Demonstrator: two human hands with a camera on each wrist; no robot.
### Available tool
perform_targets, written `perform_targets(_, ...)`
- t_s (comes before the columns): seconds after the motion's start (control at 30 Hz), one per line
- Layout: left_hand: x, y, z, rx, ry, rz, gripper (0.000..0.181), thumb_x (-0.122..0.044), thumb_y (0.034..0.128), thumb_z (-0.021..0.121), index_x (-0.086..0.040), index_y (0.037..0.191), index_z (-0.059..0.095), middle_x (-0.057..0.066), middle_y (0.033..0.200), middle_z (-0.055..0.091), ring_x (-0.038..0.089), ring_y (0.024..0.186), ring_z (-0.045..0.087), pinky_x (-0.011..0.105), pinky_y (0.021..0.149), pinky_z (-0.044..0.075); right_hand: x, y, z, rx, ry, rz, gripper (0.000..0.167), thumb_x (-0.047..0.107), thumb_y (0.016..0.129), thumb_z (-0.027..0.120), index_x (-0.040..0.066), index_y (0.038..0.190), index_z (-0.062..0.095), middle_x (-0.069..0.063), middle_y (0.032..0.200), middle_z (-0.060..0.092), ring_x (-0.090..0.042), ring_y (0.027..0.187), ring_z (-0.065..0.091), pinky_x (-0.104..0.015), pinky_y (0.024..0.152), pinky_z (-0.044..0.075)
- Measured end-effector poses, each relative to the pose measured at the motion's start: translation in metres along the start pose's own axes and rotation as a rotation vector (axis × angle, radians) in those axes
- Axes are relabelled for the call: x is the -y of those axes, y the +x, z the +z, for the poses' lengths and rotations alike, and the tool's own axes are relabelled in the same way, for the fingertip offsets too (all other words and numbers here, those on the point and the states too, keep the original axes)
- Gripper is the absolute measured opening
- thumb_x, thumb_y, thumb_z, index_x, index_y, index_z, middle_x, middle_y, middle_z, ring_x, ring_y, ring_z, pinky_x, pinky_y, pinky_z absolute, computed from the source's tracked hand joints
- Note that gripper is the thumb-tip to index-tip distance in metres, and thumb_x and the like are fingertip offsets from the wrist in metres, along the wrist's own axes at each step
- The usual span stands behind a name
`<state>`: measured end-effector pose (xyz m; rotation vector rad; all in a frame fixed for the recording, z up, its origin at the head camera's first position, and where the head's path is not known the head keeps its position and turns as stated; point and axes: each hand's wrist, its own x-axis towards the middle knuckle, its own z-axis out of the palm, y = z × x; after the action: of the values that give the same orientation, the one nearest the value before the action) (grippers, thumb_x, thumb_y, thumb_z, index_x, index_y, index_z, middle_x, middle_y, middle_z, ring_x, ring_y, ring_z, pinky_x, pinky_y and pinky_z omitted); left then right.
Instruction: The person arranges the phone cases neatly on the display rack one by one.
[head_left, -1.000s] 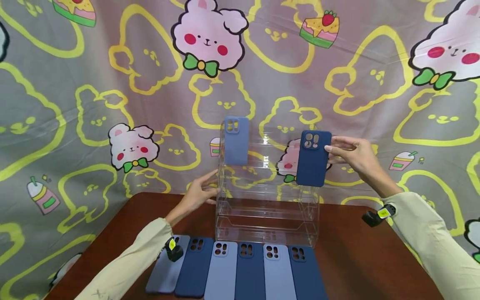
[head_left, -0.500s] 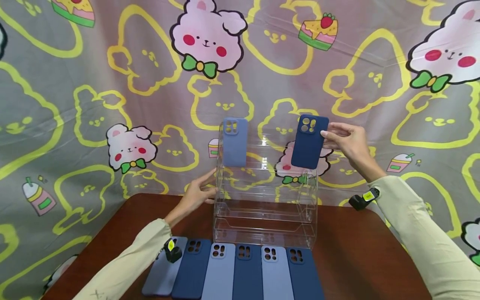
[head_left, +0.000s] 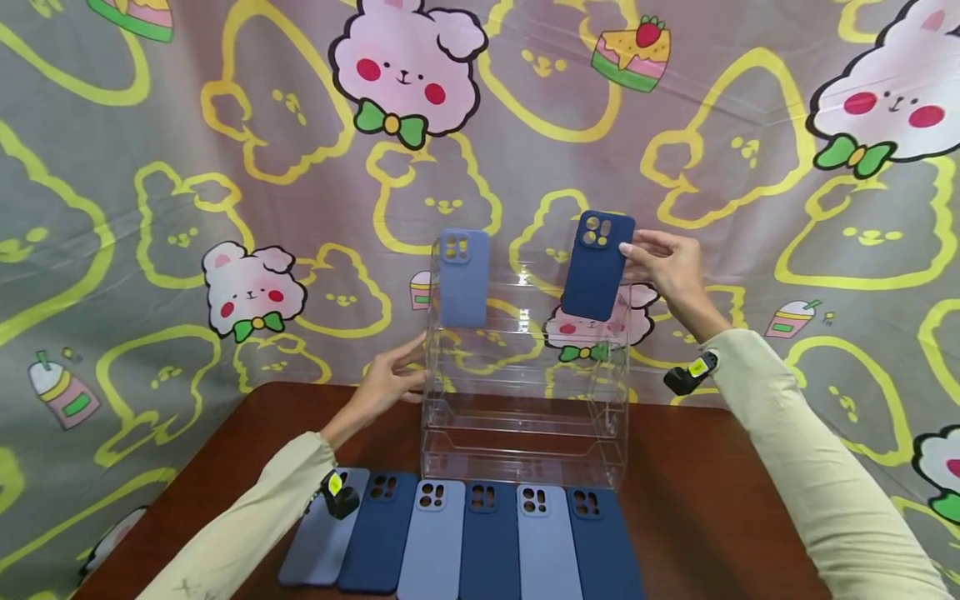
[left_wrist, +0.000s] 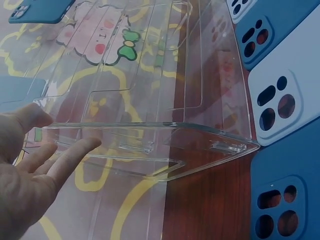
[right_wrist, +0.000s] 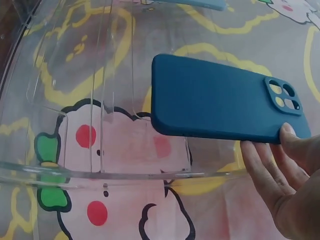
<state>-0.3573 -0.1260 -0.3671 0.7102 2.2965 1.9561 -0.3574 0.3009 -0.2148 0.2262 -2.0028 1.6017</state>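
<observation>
A dark blue phone case (head_left: 597, 271) is pinched along its right edge by my right hand (head_left: 670, 268). The case tilts slightly, its camera cutouts at the top, in front of the upper right part of a clear tiered display rack (head_left: 525, 469). In the right wrist view, thumb and fingertips hold the dark blue case (right_wrist: 215, 100) near its camera end, the lower end apart from the rack's side edge. My left hand (head_left: 386, 385) rests at the rack's left side; its fingers (left_wrist: 75, 157) look fairly straight there. A light blue phone case (head_left: 464, 287) stands upright on the top tier's left.
Several phone cases lie in a row before the rack, alternating light, like this pale case (head_left: 431, 550), and dark, like this navy case (head_left: 490, 550). The brown table (head_left: 690, 492) extends to both sides. A patterned cloth (head_left: 525, 167) hangs right behind.
My right hand has lifted the dark blue phone case and carried it left, over the rack's upper right, and the case has tilted. My left hand stays at the rack's side.
</observation>
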Motion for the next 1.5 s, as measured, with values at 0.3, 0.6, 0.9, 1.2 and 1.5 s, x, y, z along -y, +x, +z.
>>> perform_targets(0.3,0.000,0.003,-0.002,0.002,-0.002,0.021,0.071,0.006,0.1021,0.059,-0.008,0.165,0.030,0.036,0.159,0.036,0.059,0.126,0.056,0.052,0.084,0.066,0.004,0.009,0.010,-0.004,0.168,-0.041,0.051,-0.001,0.092,0.078,-0.018,0.137,0.058,0.008,0.082,0.075,-0.007,0.064,0.075,-0.025,0.060,0.065)
perform_targets(0.6,0.002,0.004,0.000,0.023,0.002,0.011,0.072,0.006,0.1020,0.061,-0.009,0.165,0.030,0.037,0.159,0.036,0.059,0.128,0.055,0.050,0.082,0.066,-0.004,0.009,0.012,0.023,0.105,-0.020,0.048,0.002,0.093,0.078,-0.017,0.134,0.061,0.009,0.081,0.076,-0.006,0.063,0.074,-0.024,0.057,0.064)
perform_targets(0.9,0.004,0.002,0.000,0.021,-0.016,-0.008,0.072,0.007,0.1014,0.061,-0.009,0.165,0.030,0.037,0.159,0.037,0.058,0.127,0.056,0.051,0.084,0.066,-0.012,0.001,0.016,0.096,-0.085,-0.029,0.048,0.009,0.096,0.076,-0.012,0.137,0.063,0.006,0.092,0.076,-0.004,0.069,0.074,-0.025,0.067,0.066)
perform_targets(1.2,0.002,0.001,0.000,0.029,-0.023,-0.006,0.072,0.007,0.1020,0.060,-0.008,0.165,0.029,0.037,0.161,0.034,0.060,0.129,0.053,0.051,0.084,0.066,-0.015,-0.010,0.023,0.051,-0.237,-0.112,0.035,0.006,0.098,0.073,-0.014,0.126,0.068,-0.034,0.104,0.073,-0.012,0.065,0.076,-0.028,0.064,0.066)
perform_targets(1.5,0.004,0.002,0.000,0.023,-0.023,-0.013,0.072,0.005,0.1022,0.061,-0.010,0.165,0.030,0.034,0.162,0.034,0.060,0.129,0.053,0.050,0.086,0.065,-0.019,-0.017,0.027,-0.026,-0.493,-0.249,0.023,0.007,0.098,0.074,-0.009,0.114,0.074,-0.030,0.095,0.076,-0.041,0.074,0.076,-0.014,0.050,0.054)
